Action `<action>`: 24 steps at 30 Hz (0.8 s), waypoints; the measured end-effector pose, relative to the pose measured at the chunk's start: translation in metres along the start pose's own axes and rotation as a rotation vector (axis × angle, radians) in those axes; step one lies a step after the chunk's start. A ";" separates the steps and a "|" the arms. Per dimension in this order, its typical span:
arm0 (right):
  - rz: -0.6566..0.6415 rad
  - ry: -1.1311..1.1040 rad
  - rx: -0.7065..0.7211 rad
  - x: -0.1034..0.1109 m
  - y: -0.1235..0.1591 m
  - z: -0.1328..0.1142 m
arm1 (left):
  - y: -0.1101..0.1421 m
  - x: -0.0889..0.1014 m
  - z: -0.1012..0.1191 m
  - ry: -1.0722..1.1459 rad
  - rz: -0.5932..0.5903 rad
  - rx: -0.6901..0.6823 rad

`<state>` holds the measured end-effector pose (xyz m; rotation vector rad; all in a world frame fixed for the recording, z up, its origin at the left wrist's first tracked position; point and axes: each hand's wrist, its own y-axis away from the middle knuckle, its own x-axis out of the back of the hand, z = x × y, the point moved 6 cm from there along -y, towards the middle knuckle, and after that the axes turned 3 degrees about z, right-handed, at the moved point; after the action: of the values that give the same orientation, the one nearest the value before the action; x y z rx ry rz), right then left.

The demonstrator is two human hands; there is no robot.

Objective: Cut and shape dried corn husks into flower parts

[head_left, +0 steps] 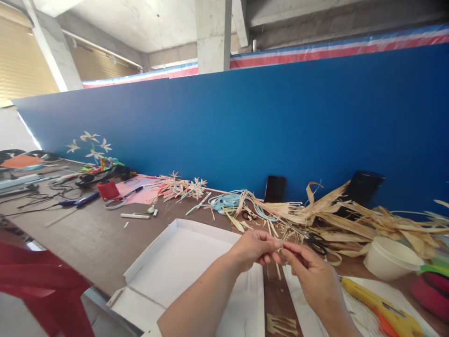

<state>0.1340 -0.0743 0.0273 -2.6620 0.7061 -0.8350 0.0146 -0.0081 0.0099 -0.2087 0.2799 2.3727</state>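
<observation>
In the head view, two bare hands are held together above a brown desk (94, 234), right of the centre. A small pale strip (279, 251) is pinched between the fingertips of the left hand (257, 250) and the right hand (310, 274), so the grip of both is closed on it; its exact shape is partly hidden by the fingers. The strip is held above the gap between an open white cardboard box (185, 252), which is crossed by the left forearm, and a white paper sheet (300, 297), which is partly covered by the right hand and forearm.

On the sheet, at the lower right, a yellow glue gun (382, 304) with an orange trigger is seen. Beyond it a white tub (389, 257) is placed, tilted in appearance. Just behind the hands, black-handled scissors (317, 244) are seen beside a loose heap of dried husk strips (336, 206). A dark phone (274, 188) is leaned against a long blue panel (245, 121). To its left, light-blue cord (226, 201) is coiled, and further left pale husk flowers (191, 187) are gathered. A red spool (108, 189) is set farther along, near pink paper (135, 191). Small cut pieces (280, 324) are laid in the foreground.
</observation>
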 end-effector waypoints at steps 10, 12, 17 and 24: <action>-0.064 -0.013 -0.010 -0.003 0.001 -0.003 | -0.001 0.003 -0.002 0.001 -0.022 0.054; -0.104 -0.051 -0.061 -0.006 0.000 0.000 | -0.001 0.005 0.000 -0.022 0.035 0.024; -0.186 -0.211 -0.155 -0.014 -0.001 0.006 | 0.000 0.006 0.010 -0.153 0.147 -0.124; -0.240 -0.486 -0.360 -0.020 0.003 0.022 | 0.002 0.005 0.011 -0.301 0.119 -0.191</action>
<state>0.1316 -0.0639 -0.0008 -3.1352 0.4501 -0.0830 0.0094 -0.0034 0.0197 0.0795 -0.0797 2.5073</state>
